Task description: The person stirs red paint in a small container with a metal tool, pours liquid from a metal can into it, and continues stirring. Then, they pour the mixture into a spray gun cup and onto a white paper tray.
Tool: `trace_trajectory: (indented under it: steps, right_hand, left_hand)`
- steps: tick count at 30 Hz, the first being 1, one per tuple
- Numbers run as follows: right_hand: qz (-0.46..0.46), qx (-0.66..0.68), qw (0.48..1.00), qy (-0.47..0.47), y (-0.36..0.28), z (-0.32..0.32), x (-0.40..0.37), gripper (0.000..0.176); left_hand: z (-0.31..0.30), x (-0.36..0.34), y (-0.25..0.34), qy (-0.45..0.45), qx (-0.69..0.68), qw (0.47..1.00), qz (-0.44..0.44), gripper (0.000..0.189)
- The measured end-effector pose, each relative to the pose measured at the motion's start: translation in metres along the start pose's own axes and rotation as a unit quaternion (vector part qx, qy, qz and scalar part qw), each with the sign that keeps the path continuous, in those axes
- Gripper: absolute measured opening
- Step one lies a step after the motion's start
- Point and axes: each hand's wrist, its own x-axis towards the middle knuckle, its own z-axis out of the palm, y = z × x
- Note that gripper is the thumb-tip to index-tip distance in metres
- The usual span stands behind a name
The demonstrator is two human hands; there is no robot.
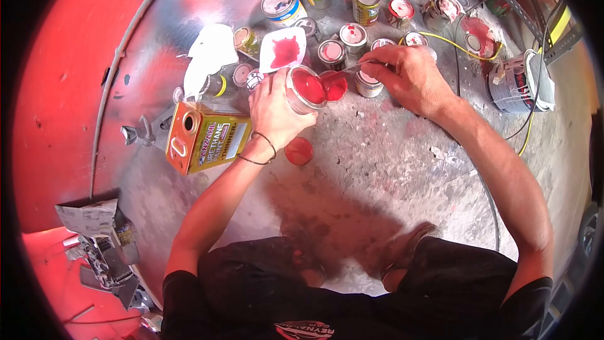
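My left hand (pixel 277 112) is wrapped round a paint can (pixel 294 98) with red paint inside, tilted to the right. Just beyond its lip is a smaller cup of red paint (pixel 337 87). My right hand (pixel 409 79) pinches a thin stirrer (pixel 346 72) that reaches left to the mouth of the tilted can. Below the two containers, a round red lid or cup (pixel 299 150) rests on the floor. A paint-stained white sheet (pixel 282 51) lies behind my left hand.
A thinner tin (pixel 211 138) stands left of my left wrist. Several paint cans, among them a blue-banded one (pixel 283 6), crowd the floor ahead. A large bucket (pixel 517 88) stands at right, near a yellow hose (pixel 450 40). A red panel (pixel 56 88) borders the left.
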Motion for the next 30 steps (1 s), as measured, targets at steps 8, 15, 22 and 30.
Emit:
trace_trajectory:
  steps: [8, 15, 22, 30]
  right_hand:
    - [-0.024, -0.022, 0.999, 0.013, 0.003, -0.001, -0.004, 0.025]
    - [-0.025, -0.020, 0.999, 0.014, 0.005, 0.002, -0.007, 0.024]
    - [-0.027, -0.027, 0.999, 0.011, 0.004, -0.002, -0.009, 0.023]
    - [-0.044, -0.024, 0.999, 0.020, 0.005, 0.000, -0.012, 0.021]
  left_hand:
    - [-0.008, 0.003, 0.005, -0.011, 0.013, 1.000, -0.004, 0.122]
    - [-0.013, 0.003, 0.008, -0.020, 0.023, 1.000, 0.000, 0.123]
    - [-0.015, 0.004, 0.010, -0.017, 0.020, 1.000, 0.014, 0.122]
    - [-0.019, 0.009, 0.016, -0.024, 0.039, 0.999, 0.013, 0.120]
